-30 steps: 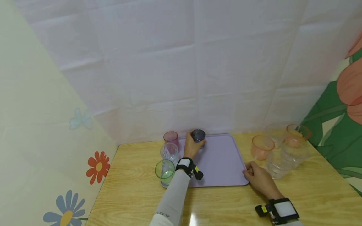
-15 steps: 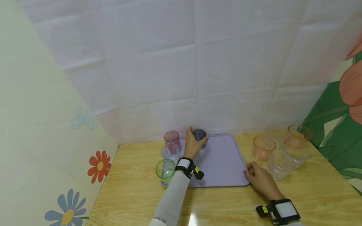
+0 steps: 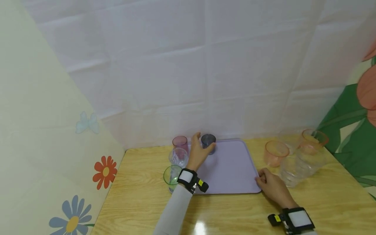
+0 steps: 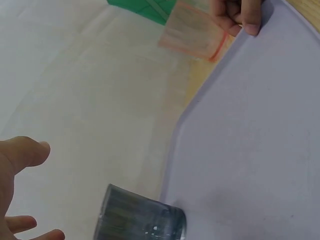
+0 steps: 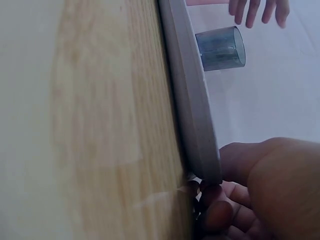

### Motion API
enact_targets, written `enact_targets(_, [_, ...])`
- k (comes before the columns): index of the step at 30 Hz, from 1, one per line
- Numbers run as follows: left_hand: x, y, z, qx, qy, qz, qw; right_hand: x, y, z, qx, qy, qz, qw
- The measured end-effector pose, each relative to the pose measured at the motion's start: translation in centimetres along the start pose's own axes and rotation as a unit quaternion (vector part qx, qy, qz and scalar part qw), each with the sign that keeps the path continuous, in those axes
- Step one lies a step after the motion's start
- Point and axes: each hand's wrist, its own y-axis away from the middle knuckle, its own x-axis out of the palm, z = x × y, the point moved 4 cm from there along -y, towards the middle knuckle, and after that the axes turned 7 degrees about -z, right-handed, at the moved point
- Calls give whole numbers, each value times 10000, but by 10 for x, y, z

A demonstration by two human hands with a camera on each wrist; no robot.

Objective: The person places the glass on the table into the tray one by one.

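The left hand [image 3: 198,154] hovers over the lavender tray [image 3: 230,169] with its fingers spread, beside a dark grey-blue glass tumbler [image 3: 208,142]. In the left wrist view a gap shows between thumb and tumbler [image 4: 140,215], which stands upright at the tray's back. The right wrist view also has the tumbler [image 5: 220,49] on the tray, fingers apart from it. At the tray's near right corner the right hand [image 3: 273,188] pinches the rim between thumb and fingers. Along the tray's left side stand a pink glass [image 3: 180,142], a clear glass [image 3: 177,156] and a green-rimmed glass [image 3: 170,176].
On the wooden table [image 3: 138,182], right of the tray, stand an orange glass [image 3: 276,154], a larger orange-rimmed glass [image 3: 311,140] and several clear glasses [image 3: 290,171]. A white sheet [image 3: 164,81] hangs right behind the tray, and a flowered wall [image 3: 58,156] borders the left.
The left hand's fingers have opened off the dark tumbler, and the hand has drawn slightly left. The tumbler stays on the tray; the right hand keeps its pinch on the corner.
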Motion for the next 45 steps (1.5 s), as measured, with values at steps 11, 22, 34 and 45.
enact_targets(11, [-28,13,-22,559,200,149,9981,-2,0,2,-84,-10,-109,9999])
enact_targets(22, [-70,42,-48,1226,376,-171,9916,-4,3,3,-102,-4,-107,9999])
enact_targets(34, [-118,54,-40,1348,171,-746,9879,-1,1,-1,-67,-69,-79,9999])
enact_targets(45, [-160,71,-11,641,57,-1178,9910,-2,1,-1,-98,-75,-135,9998])
